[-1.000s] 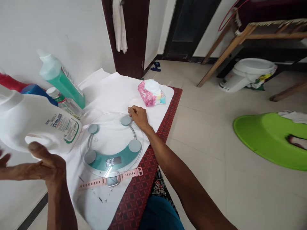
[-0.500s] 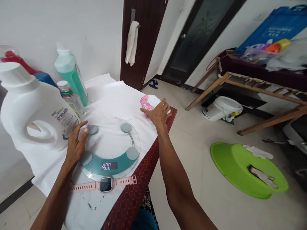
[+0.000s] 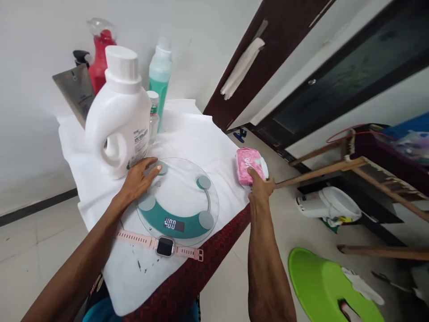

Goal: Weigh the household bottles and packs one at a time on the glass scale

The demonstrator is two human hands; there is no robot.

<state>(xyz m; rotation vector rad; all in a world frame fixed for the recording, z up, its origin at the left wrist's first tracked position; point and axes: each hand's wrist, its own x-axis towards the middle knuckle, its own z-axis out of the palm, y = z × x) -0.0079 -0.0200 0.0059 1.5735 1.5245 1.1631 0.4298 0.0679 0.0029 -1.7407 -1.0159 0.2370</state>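
My right hand grips a pink pack of wipes with a white lid, at the table's right corner. Its thumb lies across the printed front, and the other fingers are mostly hidden. My left hand rests at the left edge of a round glass scale, fingers apart, holding nothing. Digits glow on the scale's display. Just beyond that hand stands a large white detergent jug. In front of the scale lies a smartwatch with a pink strap, face up.
A white cloth covers most of the table. Behind the jug are a red bottle, a green liquid bottle, a small clear bottle and a grey pouch. On the floor are a white bucket and a green basin.
The pink pack has been tipped up so its printed front faces me, and my right hand now holds it from below. The view has swung left; my left hand stays by the scale.
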